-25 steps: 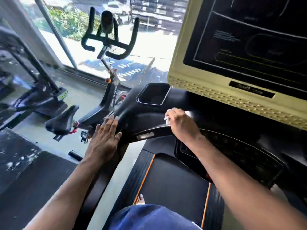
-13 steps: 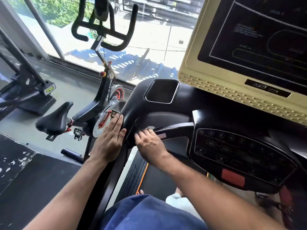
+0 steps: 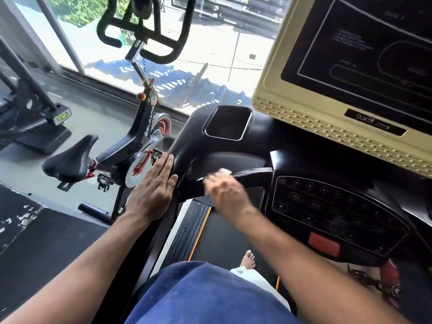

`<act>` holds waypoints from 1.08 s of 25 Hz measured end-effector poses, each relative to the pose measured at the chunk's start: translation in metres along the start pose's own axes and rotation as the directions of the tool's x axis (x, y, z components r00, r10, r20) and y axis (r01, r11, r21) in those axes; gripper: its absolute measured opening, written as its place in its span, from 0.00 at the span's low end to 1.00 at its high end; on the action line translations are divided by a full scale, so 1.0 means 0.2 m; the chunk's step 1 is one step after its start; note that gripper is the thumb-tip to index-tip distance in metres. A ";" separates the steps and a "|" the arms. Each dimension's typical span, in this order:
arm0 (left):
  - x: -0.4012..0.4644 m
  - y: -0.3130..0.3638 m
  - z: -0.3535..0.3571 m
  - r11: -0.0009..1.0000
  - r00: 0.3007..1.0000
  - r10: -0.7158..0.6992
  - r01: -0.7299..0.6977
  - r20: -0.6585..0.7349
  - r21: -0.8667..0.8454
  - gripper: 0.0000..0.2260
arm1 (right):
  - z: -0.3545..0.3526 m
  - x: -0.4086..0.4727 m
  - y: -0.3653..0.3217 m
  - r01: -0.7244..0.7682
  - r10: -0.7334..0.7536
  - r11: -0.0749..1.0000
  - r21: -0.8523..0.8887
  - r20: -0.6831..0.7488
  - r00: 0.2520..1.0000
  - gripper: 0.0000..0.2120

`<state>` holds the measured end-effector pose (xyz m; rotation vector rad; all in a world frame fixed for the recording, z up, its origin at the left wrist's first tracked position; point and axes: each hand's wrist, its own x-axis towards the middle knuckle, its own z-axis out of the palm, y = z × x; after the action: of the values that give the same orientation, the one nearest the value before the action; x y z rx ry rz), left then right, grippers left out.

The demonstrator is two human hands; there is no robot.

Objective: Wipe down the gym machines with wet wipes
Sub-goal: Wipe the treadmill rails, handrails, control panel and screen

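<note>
Treadmill (image 3: pixel 224 146) fills the centre and right of the frame: a glossy black console with a rectangular recess (image 3: pixel 228 123) at its upper middle, a curved handlebar (image 3: pixel 252 172) running across below it, and a keypad panel (image 3: pixel 336 212) at the right. The keypad shows numbered round buttons (10, 8, 6, 4 and 2 can be read; the other labels are too blurred) and a red block (image 3: pixel 323 244) at its lower edge. Above it, at the upper right, sits a cream-coloured housing with a dark screen (image 3: pixel 364 54) bearing thin outlines and small text too fine to read. The black belt (image 3: pixel 224 237), edged with an orange line, lies at lower centre, with a bare foot (image 3: pixel 248 258) on it.

The left hand (image 3: pixel 153 191) lies flat, fingers straight and together, against the left end of the console. The right hand (image 3: pixel 225 191) is blurred; its fingers curl over a white wipe (image 3: pixel 225 171), which peeks out at the fingertips on the handlebar.

At the left stands a black spin bike (image 3: pixel 131 146) with "WELCARE" printed along its frame, a red-ringed flywheel and a black saddle. Grey floor (image 3: pixel 98 111) runs under it, with dark matting (image 3: pixel 42 237) at lower left. A large window (image 3: pixel 210 54) across the top looks onto sunlit ground and greenery.
</note>
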<state>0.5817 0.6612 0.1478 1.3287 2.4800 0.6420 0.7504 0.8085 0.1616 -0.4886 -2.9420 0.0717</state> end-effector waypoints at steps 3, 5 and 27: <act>0.00 0.00 0.00 1.000 1.000 0.006 -0.006 -0.011 0.003 0.28 | -0.01 -0.01 -0.06 0.080 -0.083 0.992 0.102 0.027 0.996 0.10; 0.00 -0.01 0.00 1.000 1.000 -0.001 0.001 -0.004 0.007 0.27 | -0.11 -0.07 0.13 -0.019 0.020 0.999 0.036 -0.046 0.999 0.10; -0.01 0.01 0.00 1.000 1.000 0.001 -0.001 0.020 -0.007 0.27 | -0.11 -0.21 0.25 -0.349 0.394 0.915 0.203 -0.263 0.881 0.02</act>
<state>0.5849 0.6606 0.1492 1.3276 2.4593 0.6341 0.8101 0.8423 0.1738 -0.9467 -2.4876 0.2398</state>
